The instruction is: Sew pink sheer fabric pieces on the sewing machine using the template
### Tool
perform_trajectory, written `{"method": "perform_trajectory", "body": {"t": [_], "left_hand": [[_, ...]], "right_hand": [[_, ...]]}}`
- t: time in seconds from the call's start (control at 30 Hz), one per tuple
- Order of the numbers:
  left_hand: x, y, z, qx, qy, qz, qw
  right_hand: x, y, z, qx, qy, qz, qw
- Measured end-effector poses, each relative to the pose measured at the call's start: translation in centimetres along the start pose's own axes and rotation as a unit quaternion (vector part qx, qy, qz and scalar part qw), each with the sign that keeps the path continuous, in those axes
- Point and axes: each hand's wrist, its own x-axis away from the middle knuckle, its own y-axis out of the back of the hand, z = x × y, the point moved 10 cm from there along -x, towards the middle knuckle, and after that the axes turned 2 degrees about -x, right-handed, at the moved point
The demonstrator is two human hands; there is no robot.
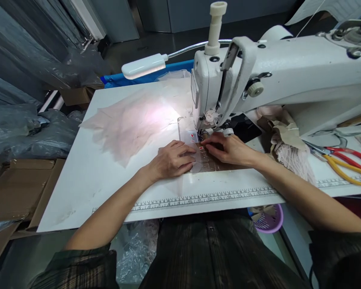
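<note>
A thin, sheer piece of pale fabric point(195, 165) lies under the needle area of a white sewing machine point(202, 88). My left hand point(176, 158) rests on it palm down, fingers laid over its left side just in front of the presser foot point(200, 134). From the other side, my right hand point(225, 149) holds the fabric's right edge by the fingertips, close to the foot. Small red-and-white marks show near the fingertips. More sheer pink fabric point(132, 124) spreads in loose layers on the table to the left.
A white lamp point(144, 66) shines from behind. Red-handled scissors point(355, 157) and yellow-handled scissors point(345, 170) lie at the right, beside fabric scraps point(291, 150). A printed ruler point(198, 199) runs along the front edge. Cardboard boxes point(30, 184) and plastic-wrapped bundles stand left; a purple basket point(272, 224) sits below.
</note>
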Motion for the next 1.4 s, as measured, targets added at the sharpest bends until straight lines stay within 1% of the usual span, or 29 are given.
{"method": "perform_trajectory", "body": {"t": [0.13, 0.23, 0.33, 0.43, 0.53, 0.67, 0.77, 0.83, 1.0, 1.17, 1.3, 1.4], "left_hand": [[-0.2, 0.8, 0.2, -0.003, 0.012, -0.026, 1.000], [-0.3, 0.9, 0.0, 0.012, 0.022, -0.041, 0.999], [-0.5, 0.1, -0.8, 0.014, 0.008, -0.016, 1.000], [-0.7, -0.4, -1.6, -0.017, -0.003, 0.013, 1.000], [-0.9, 0.0, -1.8, -0.036, -0.002, 0.005, 0.999], [-0.9, 0.5, -1.5, -0.033, 0.008, -0.023, 0.999], [-0.7, 0.6, -1.4, -0.037, 0.004, -0.043, 0.998], [-0.6, 0.6, -1.4, -0.038, -0.002, -0.051, 0.998], [-0.6, 0.3, -1.8, -0.053, -0.017, -0.036, 0.998], [-0.7, 0.0, -2.7, -0.098, -0.039, -0.012, 0.994], [-0.8, -0.2, -2.8, -0.117, -0.034, 0.007, 0.993], [-0.8, 0.0, -2.7, -0.114, -0.028, -0.002, 0.993]], "right_hand": [[-0.6, -1.4, 1.1, 0.067, 0.046, 0.041, 0.996], [-0.4, -2.1, 1.0, 0.141, 0.041, 0.055, 0.988], [0.0, -2.5, 0.8, 0.191, 0.042, 0.061, 0.979], [0.3, -2.6, 1.1, 0.207, 0.057, 0.057, 0.975], [0.4, -2.5, 0.9, 0.192, 0.054, 0.047, 0.979], [0.5, -2.2, -0.2, 0.130, 0.039, 0.038, 0.990], [0.7, -2.1, -0.6, 0.088, 0.045, 0.038, 0.994], [0.7, -2.0, -0.6, 0.081, 0.050, 0.040, 0.995], [0.7, -1.9, -0.2, 0.100, 0.058, 0.031, 0.993], [0.9, -1.9, 0.4, 0.116, 0.080, 0.018, 0.990], [0.9, -1.9, -0.1, 0.094, 0.060, 0.034, 0.993], [0.9, -1.8, -0.5, 0.085, 0.046, 0.042, 0.994]]}}
